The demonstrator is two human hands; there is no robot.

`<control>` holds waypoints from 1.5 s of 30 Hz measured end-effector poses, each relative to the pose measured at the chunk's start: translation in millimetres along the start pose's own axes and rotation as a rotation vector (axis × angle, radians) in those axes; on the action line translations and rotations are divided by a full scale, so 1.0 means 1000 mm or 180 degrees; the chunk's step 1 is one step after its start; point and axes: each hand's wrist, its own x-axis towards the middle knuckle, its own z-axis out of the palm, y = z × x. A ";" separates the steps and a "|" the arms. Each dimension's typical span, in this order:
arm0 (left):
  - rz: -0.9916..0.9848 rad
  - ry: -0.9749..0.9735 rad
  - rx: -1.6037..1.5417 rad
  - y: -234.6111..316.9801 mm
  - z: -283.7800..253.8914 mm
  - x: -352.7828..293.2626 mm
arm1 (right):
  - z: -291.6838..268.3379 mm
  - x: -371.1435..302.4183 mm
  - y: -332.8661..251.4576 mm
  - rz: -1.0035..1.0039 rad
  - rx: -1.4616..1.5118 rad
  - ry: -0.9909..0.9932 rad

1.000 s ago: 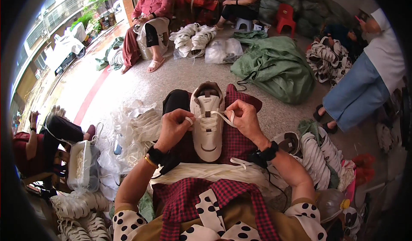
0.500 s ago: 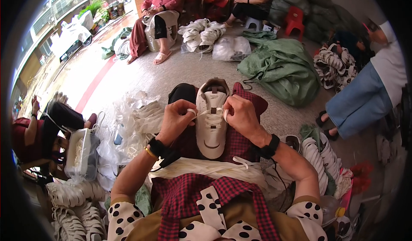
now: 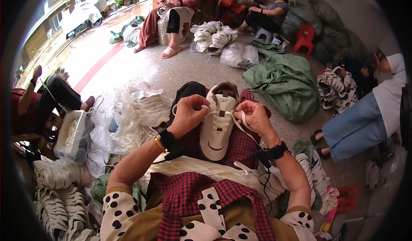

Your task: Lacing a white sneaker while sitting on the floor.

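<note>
A cream sneaker [image 3: 214,144] lies on my lap, its toe toward me and its dark-lined opening away. White lace crosses its lower eyelets. At the sneaker's left side, my left hand [image 3: 190,114] pinches one end of the shoelace, which loops over the fingers. On the other side my right hand [image 3: 254,118] pinches the other end of the lace, and a loose length hangs down past the wrist. Across my lap, below the toe, lies a bundle of flat white laces [image 3: 201,170].
Clear plastic bags with stacked shoe parts [image 3: 148,112] lie at my left, beside a plastic bin of laces [image 3: 73,138]. More stacked shoes [image 3: 62,198] sit lower left. A green sack [image 3: 285,86] rests ahead right, near a red stool [image 3: 304,39]. Other people sit or stand around.
The view has shifted slightly, so the sneaker appears farther right. My right hand now has a longer loose stretch of lace trailing from it. Both hands still pinch the lace.
</note>
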 end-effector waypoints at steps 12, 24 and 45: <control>0.0492 -0.0958 0.1463 0.034 -0.013 0.040 | -0.003 -0.003 -0.034 -0.0513 -0.0913 -0.0035; 0.2876 -0.2555 0.3234 0.051 -0.016 0.074 | -0.014 0.023 -0.050 -0.2421 -0.3574 -0.1202; 0.0893 -0.2391 0.3274 0.041 0.014 0.087 | -0.011 0.081 -0.052 -0.0708 -0.0705 0.0021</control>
